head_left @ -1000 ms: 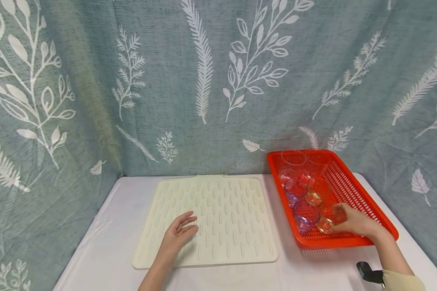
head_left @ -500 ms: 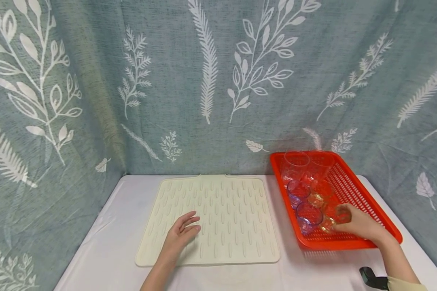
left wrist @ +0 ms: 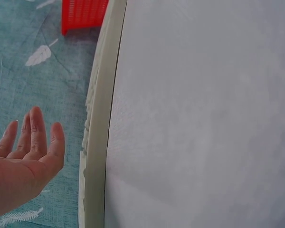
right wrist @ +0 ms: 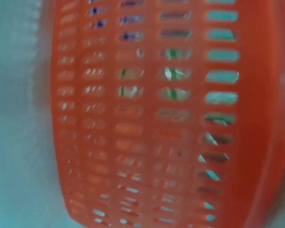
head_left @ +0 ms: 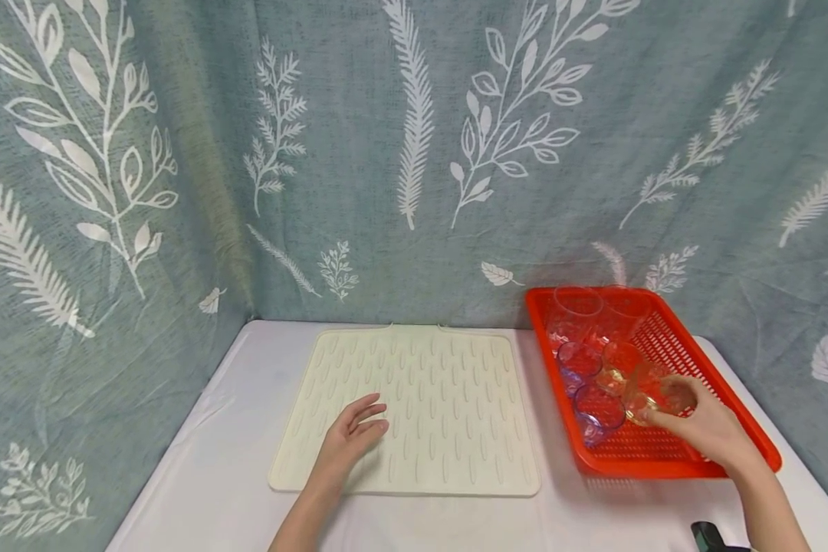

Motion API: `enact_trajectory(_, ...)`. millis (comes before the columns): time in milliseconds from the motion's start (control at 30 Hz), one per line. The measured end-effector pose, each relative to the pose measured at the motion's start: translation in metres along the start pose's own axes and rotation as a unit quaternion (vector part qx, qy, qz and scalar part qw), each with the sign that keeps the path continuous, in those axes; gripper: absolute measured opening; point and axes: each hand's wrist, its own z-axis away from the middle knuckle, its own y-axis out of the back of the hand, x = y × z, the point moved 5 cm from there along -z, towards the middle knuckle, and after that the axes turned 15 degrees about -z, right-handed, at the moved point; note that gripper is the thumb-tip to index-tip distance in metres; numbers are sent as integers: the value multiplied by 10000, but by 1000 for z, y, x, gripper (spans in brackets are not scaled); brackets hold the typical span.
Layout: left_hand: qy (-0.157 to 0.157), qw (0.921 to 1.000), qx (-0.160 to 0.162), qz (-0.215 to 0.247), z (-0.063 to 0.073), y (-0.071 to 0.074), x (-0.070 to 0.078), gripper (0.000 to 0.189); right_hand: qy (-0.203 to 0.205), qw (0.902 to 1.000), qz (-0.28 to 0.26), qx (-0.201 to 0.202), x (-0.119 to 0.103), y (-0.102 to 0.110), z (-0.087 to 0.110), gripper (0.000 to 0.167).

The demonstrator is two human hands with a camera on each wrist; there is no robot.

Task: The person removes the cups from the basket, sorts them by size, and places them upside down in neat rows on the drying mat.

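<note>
My right hand point(head_left: 707, 425) reaches over the near right side of the red basket point(head_left: 662, 466), gripping a yellow-tinted drinking glass point(head_left: 640, 406) between thumb and fingers. That glass leans slightly and overlaps another yellow glass point(head_left: 619, 366) behind it. Just left of it stands a purple-tinted glass point(head_left: 599, 410). In the right wrist view the slotted basket wall point(right wrist: 147, 118) fills the picture, blurred, and hides the hand's grip. My left hand point(head_left: 352, 437) is held over the cream ribbed mat point(head_left: 448, 414), fingers loosely bent and holding nothing; the left wrist view shows this hand point(left wrist: 28, 161) beside the mat's edge.
A second purple glass point(head_left: 579, 360) and two clear tumblers point(head_left: 578, 307) stand farther back in the basket. White cloth point(head_left: 214, 452) covers the table. A patterned green curtain point(head_left: 359, 153) hangs behind and at both sides.
The right hand has raised and tilted the yellow glass a little, shifting it slightly rightward in the basket. The left hand keeps its pose. The whole head view has shifted slightly.
</note>
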Motion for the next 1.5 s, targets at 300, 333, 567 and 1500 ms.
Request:
enact_trajectory(300,-35,9999,11,142,0,-1,-1,56,52,9943,-634,853,-26,-8,12,92)
enact_trajectory(333,-39,9999,3,134,0,-1,-1,57,86,9932,-711,922,-30,-11,13,91)
enact_trajectory(567,-136,9997,-57,176,1,-3,-1,56,645,9834,-1409,942,-62,-32,18,77)
enact_trajectory(1500,-294,9984,-355,335,8,-25,11,49,1187,9522,-2735,-664,-110,-179,18,70)
